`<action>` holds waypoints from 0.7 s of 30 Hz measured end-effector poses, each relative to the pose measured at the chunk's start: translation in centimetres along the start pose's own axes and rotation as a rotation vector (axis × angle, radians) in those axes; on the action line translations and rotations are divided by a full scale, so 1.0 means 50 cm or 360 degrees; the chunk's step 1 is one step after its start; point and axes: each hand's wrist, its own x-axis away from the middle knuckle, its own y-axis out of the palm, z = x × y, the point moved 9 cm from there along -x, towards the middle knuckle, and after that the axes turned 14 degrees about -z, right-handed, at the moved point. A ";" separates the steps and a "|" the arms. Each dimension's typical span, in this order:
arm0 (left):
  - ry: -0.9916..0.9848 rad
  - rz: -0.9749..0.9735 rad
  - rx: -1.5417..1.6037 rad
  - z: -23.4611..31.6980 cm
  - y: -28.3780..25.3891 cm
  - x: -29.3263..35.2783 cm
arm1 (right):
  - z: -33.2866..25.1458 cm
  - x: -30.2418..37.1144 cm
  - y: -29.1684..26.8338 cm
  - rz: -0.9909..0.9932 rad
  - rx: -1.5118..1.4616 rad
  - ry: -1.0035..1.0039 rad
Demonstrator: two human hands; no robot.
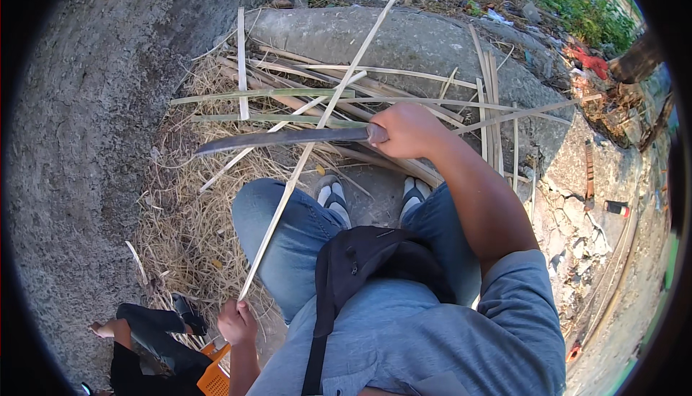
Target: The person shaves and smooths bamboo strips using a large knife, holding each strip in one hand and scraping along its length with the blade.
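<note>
My right hand [407, 130] is closed around the handle of a machete [288, 137], whose long, dark blade points left above my knees. My left hand [236, 322], low at the left, grips the near end of a long, pale bamboo strip [277, 212]. That strip slants up past my left knee to the far stone, and the blade crosses it roughly midway. Whether blade and strip touch, I cannot tell. Beyond the machete lie several loose bamboo strips [414, 72], some pale and some greenish, crossing one another in a heap.
Curly bamboo shavings [194, 230] cover the ground at left, beside a rough grey wall [86, 144]. A large stone slab [324, 32] lies behind the strips. Another person's dark-clothed leg [155, 335] and an orange plastic crate [215, 374] are at lower left.
</note>
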 end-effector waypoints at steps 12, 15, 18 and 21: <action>0.0005 -0.0069 0.0081 0.000 -0.004 -0.011 | -0.017 0.004 0.022 -0.0032 -0.0065 -0.0017; 0.0016 -0.0071 0.0023 0.009 -0.018 -0.017 | -0.008 -0.005 0.026 -0.0048 0.0025 -0.0015; 0.0066 0.0048 -0.0016 -0.004 -0.007 -0.023 | 0.026 -0.034 0.014 0.0055 -0.0042 0.0041; -0.0007 -0.0039 -0.0015 -0.022 -0.005 -0.027 | 0.039 -0.047 0.014 0.0092 -0.0024 0.0139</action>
